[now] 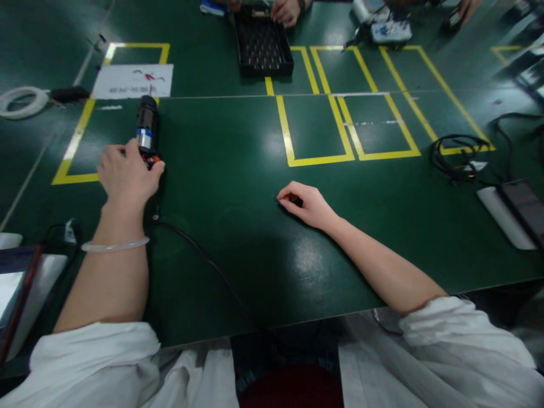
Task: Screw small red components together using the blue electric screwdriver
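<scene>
On the left side of the green table, my left hand (130, 173) is closed on the rear end of an electric screwdriver (147, 122). The tool has a black and silver body with a blue band and a red part near my fingers; its thin tip points away from me. Close to the table's middle, my right hand (308, 204) rests with its fingers curled and the thumb and index fingertips together. Whatever lies between those fingertips, if anything, is too small to see. A black cable (199, 249) runs from near my left wrist toward the front edge.
A black tray (264, 48) stands at the far side with another person's hands (287, 11) at it. Yellow tape (321, 160) marks rectangles. A white labelled sheet (133, 81) lies beyond the screwdriver. Coiled black cable (454, 156) and a phone-like device (525, 204) lie right.
</scene>
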`<act>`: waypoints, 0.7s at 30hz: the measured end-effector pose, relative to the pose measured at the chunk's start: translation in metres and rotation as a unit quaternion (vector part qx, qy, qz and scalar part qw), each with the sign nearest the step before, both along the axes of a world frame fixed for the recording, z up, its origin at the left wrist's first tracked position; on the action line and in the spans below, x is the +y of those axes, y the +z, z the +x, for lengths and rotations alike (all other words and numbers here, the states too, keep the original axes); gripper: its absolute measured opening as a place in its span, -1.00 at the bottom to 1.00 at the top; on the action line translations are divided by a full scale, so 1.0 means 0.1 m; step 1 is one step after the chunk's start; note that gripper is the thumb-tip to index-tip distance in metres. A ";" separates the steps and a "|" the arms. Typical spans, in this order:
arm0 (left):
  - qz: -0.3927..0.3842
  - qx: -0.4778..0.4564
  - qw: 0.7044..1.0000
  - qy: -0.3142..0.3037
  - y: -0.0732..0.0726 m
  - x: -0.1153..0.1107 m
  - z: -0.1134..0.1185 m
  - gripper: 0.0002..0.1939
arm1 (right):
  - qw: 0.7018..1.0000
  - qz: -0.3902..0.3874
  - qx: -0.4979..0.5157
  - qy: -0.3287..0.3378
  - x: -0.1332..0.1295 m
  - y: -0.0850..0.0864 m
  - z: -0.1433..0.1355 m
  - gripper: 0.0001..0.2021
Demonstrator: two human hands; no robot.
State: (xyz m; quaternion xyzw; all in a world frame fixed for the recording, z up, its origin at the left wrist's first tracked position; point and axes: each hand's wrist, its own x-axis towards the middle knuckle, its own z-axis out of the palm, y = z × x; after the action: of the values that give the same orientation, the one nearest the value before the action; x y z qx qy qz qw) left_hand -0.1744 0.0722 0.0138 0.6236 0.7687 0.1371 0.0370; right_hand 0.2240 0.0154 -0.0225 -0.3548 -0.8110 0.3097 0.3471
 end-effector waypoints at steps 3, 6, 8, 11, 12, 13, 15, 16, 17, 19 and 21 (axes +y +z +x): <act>0.026 0.006 1.000 0.012 -0.04 -0.01 -0.02 -0.31 | 1.000 -0.002 -0.006 0.000 0.00 0.00 0.00 -0.93; 0.054 -0.005 0.998 0.014 -0.08 -0.01 -0.01 -0.31 | 1.000 -0.001 -0.002 0.003 0.01 0.00 0.00 -0.93; 0.064 -0.014 0.998 0.010 -0.08 -0.02 0.00 -0.39 | 1.000 0.001 0.001 0.002 0.01 0.00 0.01 -0.92; 0.074 -0.008 0.997 -0.006 -0.08 -0.03 0.00 -0.58 | 1.000 -0.001 -0.002 0.000 0.01 0.00 0.01 -0.93; 0.078 -0.003 0.997 -0.013 -0.07 -0.03 0.00 -0.62 | 1.000 -0.002 -0.003 -0.001 0.01 0.00 0.00 -0.93; 0.082 0.002 0.996 -0.015 -0.07 -0.03 0.00 -0.65 | 1.000 -0.003 -0.005 -0.001 0.01 0.01 0.00 -0.93; 0.101 0.013 0.995 -0.011 -0.05 -0.01 0.01 -0.65 | 1.000 -0.003 -0.009 -0.002 0.01 0.01 0.00 -0.93; 0.114 0.015 0.993 -0.011 -0.05 0.00 0.03 -0.65 | 1.000 -0.004 -0.009 -0.001 0.00 0.01 0.00 -0.93; 0.127 0.008 0.992 -0.016 -0.05 0.02 0.07 -0.64 | 1.000 -0.004 -0.009 -0.001 0.00 0.01 0.00 -0.93; 0.140 -0.055 0.987 -0.051 -0.06 0.06 0.21 -0.64 | 1.000 -0.003 -0.003 -0.001 0.01 0.01 -0.01 -0.92; 0.114 -0.193 0.966 -0.130 -0.08 0.05 0.44 -0.63 | 1.000 -0.004 0.000 0.000 0.01 0.00 -0.01 -0.92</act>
State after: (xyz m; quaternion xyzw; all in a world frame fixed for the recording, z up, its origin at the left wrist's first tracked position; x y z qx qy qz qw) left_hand -0.1305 0.0775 0.0054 0.6798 0.6388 0.3355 0.1308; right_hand 0.2234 0.0160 -0.0226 -0.3563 -0.8096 0.3131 0.3458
